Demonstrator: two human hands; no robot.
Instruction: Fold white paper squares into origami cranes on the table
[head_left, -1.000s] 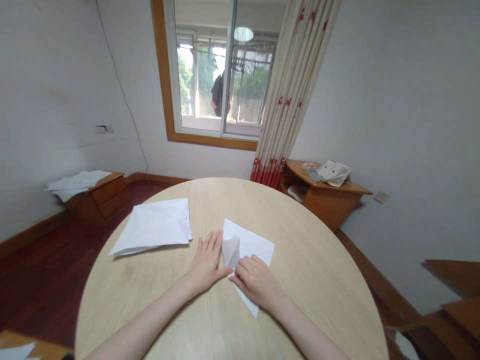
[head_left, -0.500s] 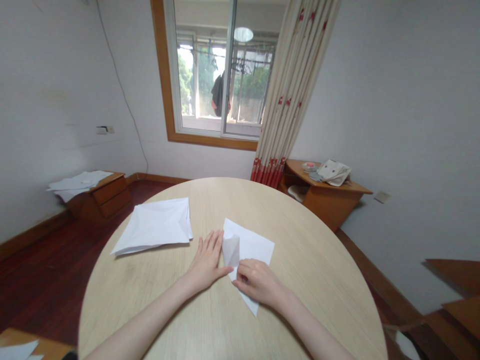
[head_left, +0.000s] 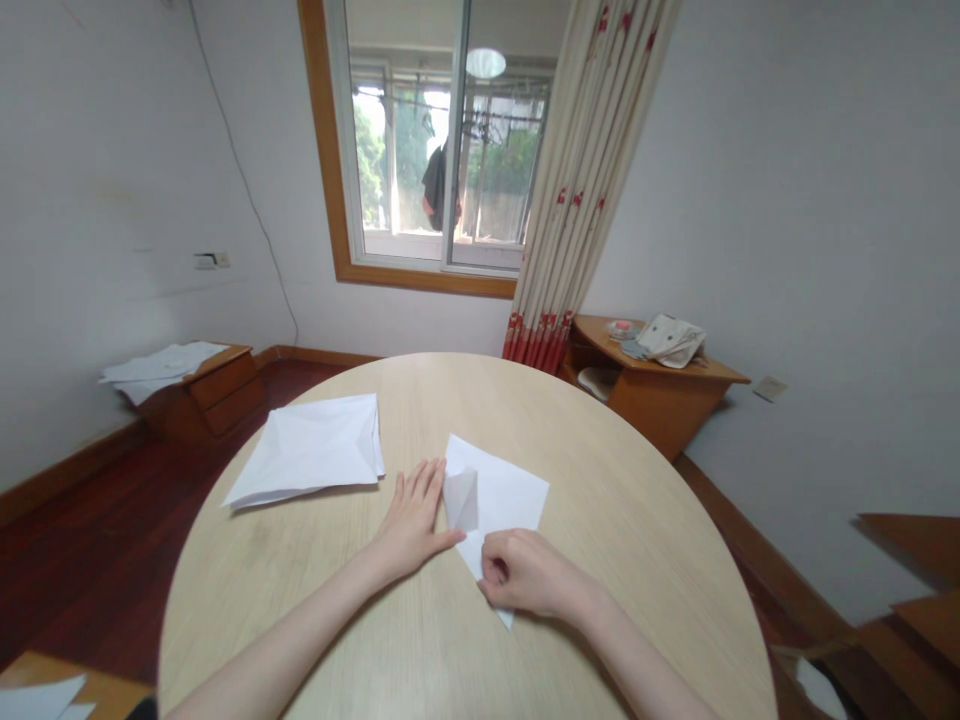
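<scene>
A partly folded sheet of white paper lies on the round table before me, one folded flap showing on its left side. My left hand rests flat at the paper's left edge, fingers stretched out and thumb touching the sheet near the flap. Over the lower part of the paper, my right hand is closed, with its fingers curled and its thumb at the paper's lower left edge. It covers part of the sheet; a pointed corner sticks out below it.
A stack of folded white paper sits on the left of the pale wooden table. Beyond are a drawer cabinet with papers on top, a corner shelf carrying a cloth bag, and a curtain beside the window.
My right hand has slid a little down and right along the paper toward its lower corner, its fingers more curled. My left hand has stayed in place.
</scene>
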